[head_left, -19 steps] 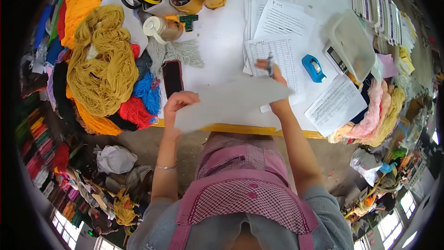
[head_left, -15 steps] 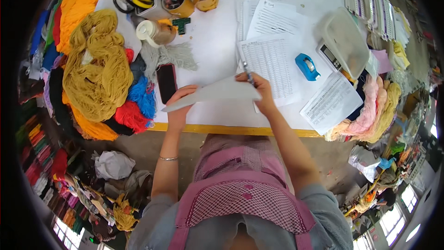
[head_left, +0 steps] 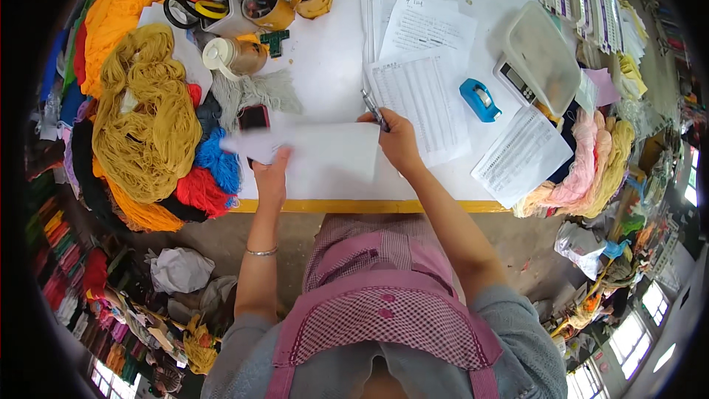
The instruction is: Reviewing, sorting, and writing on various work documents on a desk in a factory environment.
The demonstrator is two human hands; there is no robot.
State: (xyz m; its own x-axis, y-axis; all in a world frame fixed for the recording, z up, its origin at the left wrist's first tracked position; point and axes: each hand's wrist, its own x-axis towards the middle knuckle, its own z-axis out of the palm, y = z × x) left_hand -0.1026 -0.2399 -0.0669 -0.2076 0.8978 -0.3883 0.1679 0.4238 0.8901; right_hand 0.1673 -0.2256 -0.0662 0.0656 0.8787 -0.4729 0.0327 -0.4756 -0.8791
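A blank white sheet of paper point(head_left: 336, 149) is held low over the near part of the white table. My left hand point(head_left: 272, 176) pinches its left portion, thumb on top; the end beyond the thumb is blurred and turned up. A silver-and-dark pen point(head_left: 374, 108) sticks out from the closed fingers of my right hand point(head_left: 399, 139), pointing up and left. Those fingers are at the sheet's upper right corner; whether they grip it too, I cannot tell. Partly covered by the sheet's left end is a dark phone point(head_left: 254, 117). Printed sheets point(head_left: 425, 107) lie just right of the pen.
Yarn hanks point(head_left: 148, 122) are heaped at the left. Behind them stand a lidded jar point(head_left: 244, 58) and containers of scissors and tools point(head_left: 269, 9). Rightward are a blue tape dispenser point(head_left: 480, 100), a scale point(head_left: 515, 83) under a plastic box point(head_left: 543, 52), and pink yarn point(head_left: 580, 155).
The sheet has tipped from nearly edge-on to flatter, showing its blank face. Its left end has swung up over the phone. My right hand has shifted slightly left with the pen.
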